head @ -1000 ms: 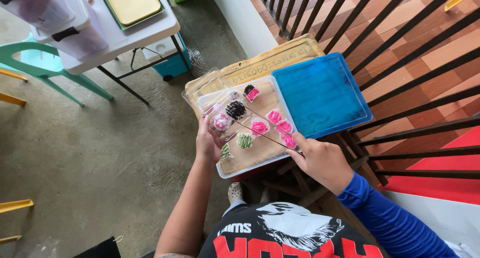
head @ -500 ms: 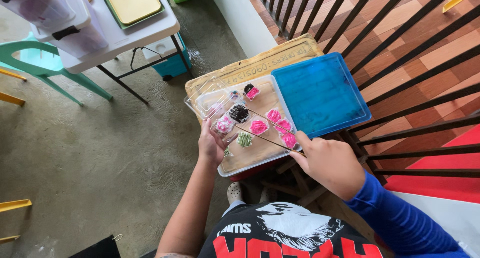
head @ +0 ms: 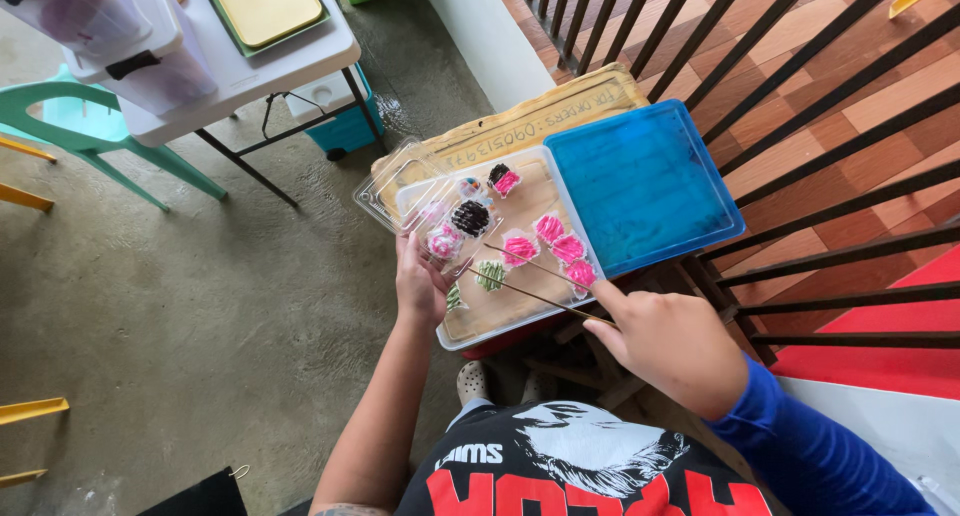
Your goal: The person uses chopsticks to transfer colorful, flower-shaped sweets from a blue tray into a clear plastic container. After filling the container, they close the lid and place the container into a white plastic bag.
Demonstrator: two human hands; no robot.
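two thin wooden sticks (head: 535,281) in right hand (head: 670,344), smooth blue lid (head: 640,184) beside.

Clear plastic clamshell pack (head: 395,186), rectangular w/ ribbed lid, lay open at the left end of the white tray (head: 470,338), partly over it; held pink-topped sweets. Left hand (head: 420,281) touched its near edge. Sweets on tray sat in small clear wrappers (head: 519,249): pink, dark and green ones, close together. Flat blue rectangular lid (head: 640,184) lay just right of tray, touching it. Tan cardboard sign (head: 520,126), oblong, dark handwriting, lay under tray and lid, far edge showing. Translucent lidded storage bins (head: 110,26), black latches, stood on white table (head: 250,71), upper left. No screens seen.
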